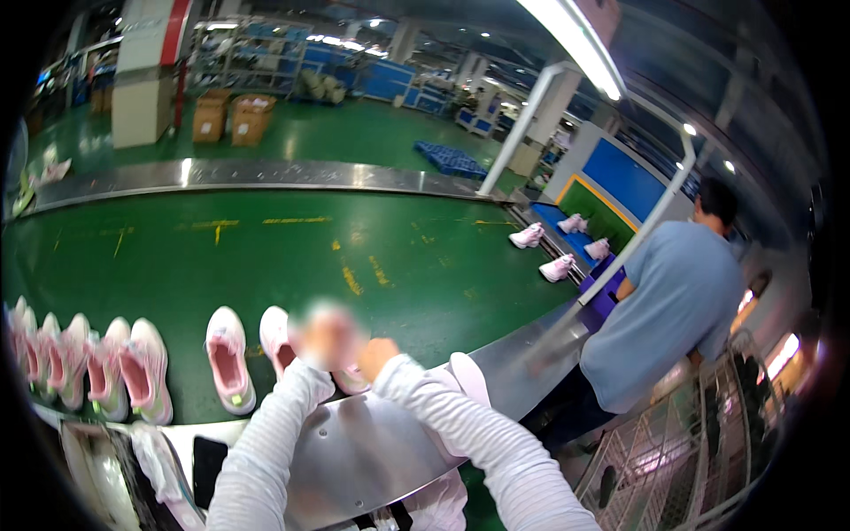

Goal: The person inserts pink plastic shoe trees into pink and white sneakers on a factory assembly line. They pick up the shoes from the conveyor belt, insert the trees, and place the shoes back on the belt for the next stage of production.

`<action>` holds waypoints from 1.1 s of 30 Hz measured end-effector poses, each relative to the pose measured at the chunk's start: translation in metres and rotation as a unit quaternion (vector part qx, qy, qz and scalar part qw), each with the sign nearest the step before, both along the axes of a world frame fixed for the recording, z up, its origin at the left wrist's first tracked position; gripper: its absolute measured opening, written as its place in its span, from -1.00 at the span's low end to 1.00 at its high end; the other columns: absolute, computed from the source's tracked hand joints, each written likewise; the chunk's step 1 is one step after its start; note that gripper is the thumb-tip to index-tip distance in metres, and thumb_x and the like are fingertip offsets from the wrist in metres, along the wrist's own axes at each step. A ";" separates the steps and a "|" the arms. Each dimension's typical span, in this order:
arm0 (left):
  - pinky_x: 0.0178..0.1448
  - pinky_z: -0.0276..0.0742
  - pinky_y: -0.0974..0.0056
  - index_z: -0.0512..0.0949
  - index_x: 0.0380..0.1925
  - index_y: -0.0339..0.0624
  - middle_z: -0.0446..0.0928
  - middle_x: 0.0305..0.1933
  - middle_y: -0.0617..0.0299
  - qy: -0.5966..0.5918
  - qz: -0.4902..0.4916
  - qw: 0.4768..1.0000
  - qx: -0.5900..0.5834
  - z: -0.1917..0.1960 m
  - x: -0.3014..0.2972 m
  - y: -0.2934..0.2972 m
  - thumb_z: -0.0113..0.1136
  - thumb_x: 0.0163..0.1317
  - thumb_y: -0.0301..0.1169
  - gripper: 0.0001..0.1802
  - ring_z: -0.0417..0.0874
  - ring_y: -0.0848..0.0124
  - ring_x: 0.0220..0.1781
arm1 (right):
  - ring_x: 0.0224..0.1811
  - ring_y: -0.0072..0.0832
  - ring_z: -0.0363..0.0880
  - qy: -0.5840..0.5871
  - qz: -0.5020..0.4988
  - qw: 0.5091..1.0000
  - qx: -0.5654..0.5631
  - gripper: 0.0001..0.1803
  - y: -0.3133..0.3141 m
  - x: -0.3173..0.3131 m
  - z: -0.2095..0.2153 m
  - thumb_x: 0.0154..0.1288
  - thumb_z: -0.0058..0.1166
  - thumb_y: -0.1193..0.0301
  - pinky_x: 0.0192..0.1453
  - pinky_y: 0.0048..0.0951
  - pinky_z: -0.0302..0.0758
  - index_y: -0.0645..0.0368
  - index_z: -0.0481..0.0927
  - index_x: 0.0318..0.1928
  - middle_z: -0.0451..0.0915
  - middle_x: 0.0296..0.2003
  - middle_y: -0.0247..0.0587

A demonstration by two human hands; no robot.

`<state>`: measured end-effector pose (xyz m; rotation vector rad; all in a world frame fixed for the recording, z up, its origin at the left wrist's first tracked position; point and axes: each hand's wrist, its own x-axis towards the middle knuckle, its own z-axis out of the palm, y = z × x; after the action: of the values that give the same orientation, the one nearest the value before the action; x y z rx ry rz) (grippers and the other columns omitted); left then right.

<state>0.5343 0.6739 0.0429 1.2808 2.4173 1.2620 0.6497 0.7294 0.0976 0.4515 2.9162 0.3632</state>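
A pink-and-white sneaker [352, 384] stands at the front edge of the green belt, largely hidden beneath both my hands. My left hand [328, 338] is over it, its fingers smeared by a blur. Close beside, my right hand [379, 356] is closed, knuckles up, near the sneaker's opening; whatever its fingers hold is hidden. Just left of my hands is another sneaker [275, 332], partly covered by my left sleeve. Farther left stands a single sneaker [230, 365], toe pointing away from me.
Several sneakers [146, 372] line the belt [398, 257] at the left. A steel plate [381, 451] lies under my forearms, with a dark phone [209, 469] nearby. White sole-shaped pieces [469, 376] rest by my right sleeve. A co-worker [668, 310] and a wire rack [664, 451] stand right.
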 end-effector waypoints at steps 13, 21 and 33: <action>-0.22 0.44 0.09 0.53 -0.30 -0.11 0.53 -0.41 -0.06 -0.040 0.013 0.998 0.038 -0.030 -0.020 0.000 0.02 0.04 -0.19 -0.70 0.55 0.02 -0.32 | -0.35 -0.28 0.57 0.099 -0.005 0.994 -0.038 -0.82 0.005 -0.001 -0.028 0.06 -0.08 0.37 -0.41 -0.35 0.51 0.08 0.56 -0.34 0.55 -0.43 -0.10; -0.24 0.44 0.11 0.53 -0.28 -0.11 0.54 -0.44 -0.04 -0.007 0.022 1.000 0.014 -0.025 -0.018 -0.004 0.04 0.03 -0.19 -0.69 0.56 0.04 -0.35 | -0.32 -0.36 0.59 -0.045 0.024 0.999 -0.010 -0.79 0.018 -0.016 0.013 0.10 -0.12 0.31 -0.36 -0.35 0.50 0.05 0.60 -0.40 0.60 -0.42 -0.22; -0.24 0.43 0.09 0.57 -0.34 -0.11 0.54 -0.42 -0.03 -0.046 0.031 0.998 -0.009 -0.026 -0.024 -0.010 0.00 0.05 -0.22 -0.72 0.55 0.04 -0.34 | -0.39 -0.31 0.60 0.092 -0.068 0.987 -0.117 -0.82 0.004 -0.027 -0.004 0.06 -0.09 0.35 -0.39 -0.33 0.52 0.09 0.58 -0.48 0.59 -0.48 -0.20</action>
<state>0.5108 0.6638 0.0173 1.1254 2.4169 1.2808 0.6229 0.7331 0.0941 0.6744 3.0286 -0.0424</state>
